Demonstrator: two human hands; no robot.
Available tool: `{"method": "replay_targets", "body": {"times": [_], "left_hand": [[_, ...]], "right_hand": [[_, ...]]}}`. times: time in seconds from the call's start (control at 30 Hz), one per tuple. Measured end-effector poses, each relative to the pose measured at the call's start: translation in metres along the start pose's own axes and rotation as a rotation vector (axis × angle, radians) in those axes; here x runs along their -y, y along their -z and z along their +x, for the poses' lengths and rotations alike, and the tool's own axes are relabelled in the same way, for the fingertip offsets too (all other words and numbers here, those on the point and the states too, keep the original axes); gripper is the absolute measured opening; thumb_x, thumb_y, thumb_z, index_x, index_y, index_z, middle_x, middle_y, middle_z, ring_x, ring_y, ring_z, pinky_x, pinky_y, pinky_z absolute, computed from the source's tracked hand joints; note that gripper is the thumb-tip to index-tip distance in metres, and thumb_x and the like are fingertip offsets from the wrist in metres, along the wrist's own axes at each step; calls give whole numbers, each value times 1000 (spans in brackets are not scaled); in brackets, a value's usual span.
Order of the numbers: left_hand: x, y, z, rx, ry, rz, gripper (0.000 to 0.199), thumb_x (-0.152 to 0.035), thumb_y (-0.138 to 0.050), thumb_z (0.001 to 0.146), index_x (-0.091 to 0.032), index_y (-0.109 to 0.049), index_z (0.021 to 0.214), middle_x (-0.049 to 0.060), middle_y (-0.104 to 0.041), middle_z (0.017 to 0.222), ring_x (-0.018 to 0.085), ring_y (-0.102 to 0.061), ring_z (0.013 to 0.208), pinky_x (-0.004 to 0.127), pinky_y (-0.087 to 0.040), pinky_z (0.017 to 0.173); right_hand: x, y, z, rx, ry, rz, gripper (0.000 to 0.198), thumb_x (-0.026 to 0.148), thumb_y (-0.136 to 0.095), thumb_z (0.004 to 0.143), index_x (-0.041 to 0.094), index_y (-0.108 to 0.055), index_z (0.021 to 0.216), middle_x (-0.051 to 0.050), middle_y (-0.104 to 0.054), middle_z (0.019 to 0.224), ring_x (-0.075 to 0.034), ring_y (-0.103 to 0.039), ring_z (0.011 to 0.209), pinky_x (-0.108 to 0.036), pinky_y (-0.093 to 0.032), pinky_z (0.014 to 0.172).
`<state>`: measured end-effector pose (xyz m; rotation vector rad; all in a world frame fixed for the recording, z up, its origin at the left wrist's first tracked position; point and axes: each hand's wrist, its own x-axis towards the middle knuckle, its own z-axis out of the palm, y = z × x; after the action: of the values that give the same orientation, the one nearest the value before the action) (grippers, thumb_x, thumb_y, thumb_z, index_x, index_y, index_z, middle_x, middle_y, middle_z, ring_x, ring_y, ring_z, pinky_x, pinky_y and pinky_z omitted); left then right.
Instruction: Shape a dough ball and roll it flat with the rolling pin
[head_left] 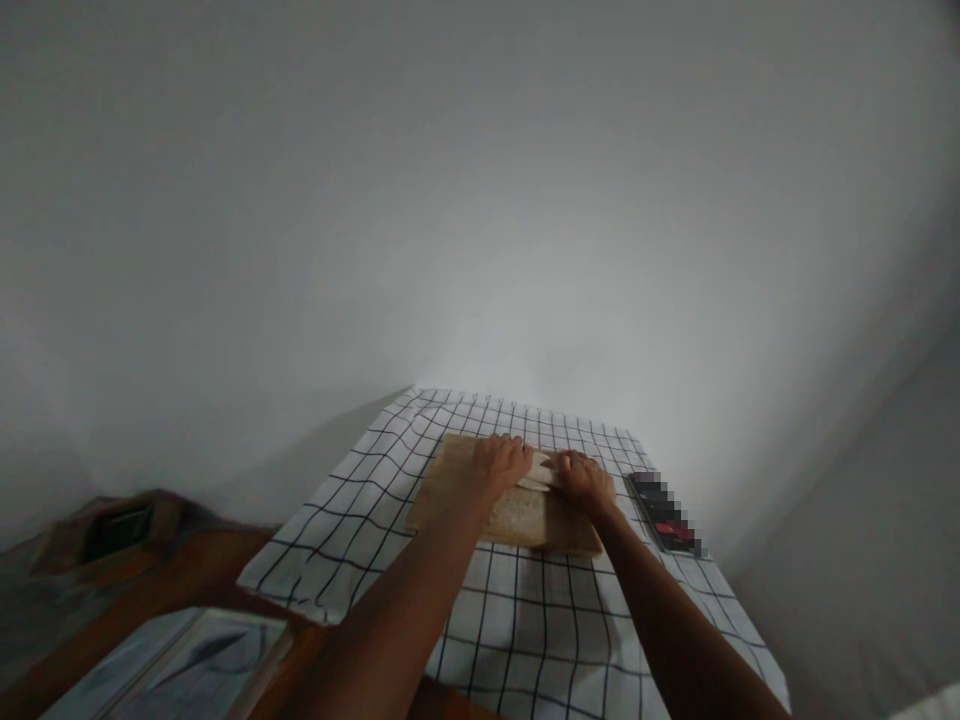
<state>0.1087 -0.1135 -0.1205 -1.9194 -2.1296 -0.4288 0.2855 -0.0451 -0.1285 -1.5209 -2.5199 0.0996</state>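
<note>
A wooden board (442, 490) lies on the checked cloth, with pale specks like flour on its surface. Between my hands is a cream-coloured, folded-looking piece of dough (536, 472), resting on the board's far half. My left hand (502, 460) curls its fingers over the left end of the dough. At the right end, my right hand (586, 482) is bent over it in the same way, knuckles up. Both palms and part of the dough are hidden under the fingers.
A white cloth with dark grid lines (352, 500) covers the table, which stands against a pale wall (480, 200). To the right of the board lies a dark, partly pixelated flat item (664, 515). Lower left are a brown box-like object (112, 535) and a glossy pale panel (187, 665).
</note>
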Motion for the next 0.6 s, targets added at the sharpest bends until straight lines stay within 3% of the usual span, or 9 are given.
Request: {"method": "replay_targets", "body": {"times": [0.17, 0.37, 0.6], "left_hand": [[-4, 8, 23, 60, 62, 14, 45, -34, -30, 101, -15, -71, 107, 15, -74, 106, 27, -66, 101, 41, -46, 86], [0, 0, 44, 121, 128, -15, 47, -39, -30, 100, -18, -72, 107, 12, -75, 108, 26, -68, 103, 40, -47, 89], [1, -5, 53, 96, 162, -9, 47, -38, -31, 99, -16, -72, 102, 15, -75, 104, 30, -69, 100, 45, -50, 85]], "right_hand": [[-7, -1, 19, 2, 49, -70, 35, 29, -37, 99, 22, -61, 122, -13, -64, 124, -28, -59, 115, -37, -44, 94], [-12, -4, 49, -8, -81, 71, 45, 37, -25, 99, 22, -63, 118, -13, -66, 122, -28, -61, 113, -41, -47, 90], [-16, -9, 72, 53, -63, 32, 42, 36, -28, 100, 20, -62, 119, -14, -66, 121, -28, -62, 113, -40, -47, 89]]}}
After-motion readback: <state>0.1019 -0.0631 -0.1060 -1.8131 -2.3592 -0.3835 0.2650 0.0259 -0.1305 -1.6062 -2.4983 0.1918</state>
